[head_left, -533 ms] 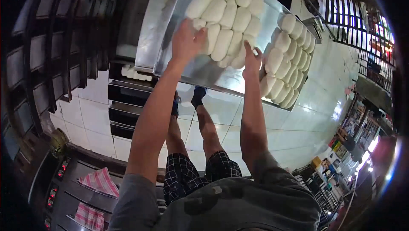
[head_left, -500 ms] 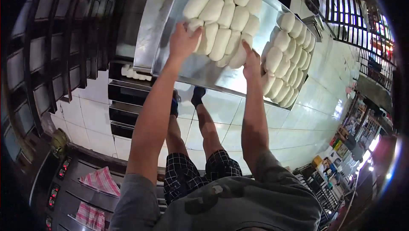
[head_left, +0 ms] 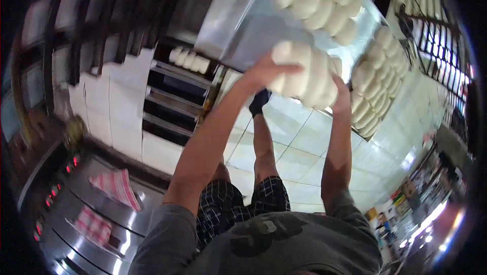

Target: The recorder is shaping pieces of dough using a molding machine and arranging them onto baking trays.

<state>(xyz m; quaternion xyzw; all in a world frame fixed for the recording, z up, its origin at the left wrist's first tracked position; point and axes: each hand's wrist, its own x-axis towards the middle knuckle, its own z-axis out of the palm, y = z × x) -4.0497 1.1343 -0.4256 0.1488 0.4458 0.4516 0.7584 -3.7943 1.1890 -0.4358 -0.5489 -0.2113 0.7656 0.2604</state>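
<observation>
A row of several plump white dough rolls (head_left: 305, 75), pressed side by side, is squeezed between my two hands. My left hand (head_left: 271, 74) grips its left end with the thumb lying over the top, and my right hand (head_left: 342, 95) closes on its right end. The row hangs over the near edge of a shiny metal tray (head_left: 253, 31), apart from the other rolls. Beyond it, more dough rolls (head_left: 319, 6) lie in rows on the tray. A second block of rolls (head_left: 378, 85) sits on the right side. Motion blurs the dough and my fingers slightly.
Left of my legs stands a rack (head_left: 170, 105) of dark trays, its upper one bearing a short row of dough rolls (head_left: 188, 61). Steel equipment with red lights and checked cloths (head_left: 117, 188) is at lower left. White tiles (head_left: 284, 138) cover the floor; barred grating (head_left: 436, 47) stands far right.
Both hands have drawn the front row of dough rolls away from the rows behind and toward me, lifting it past the tray's near edge. The view has shifted, moving the scene rightward.
</observation>
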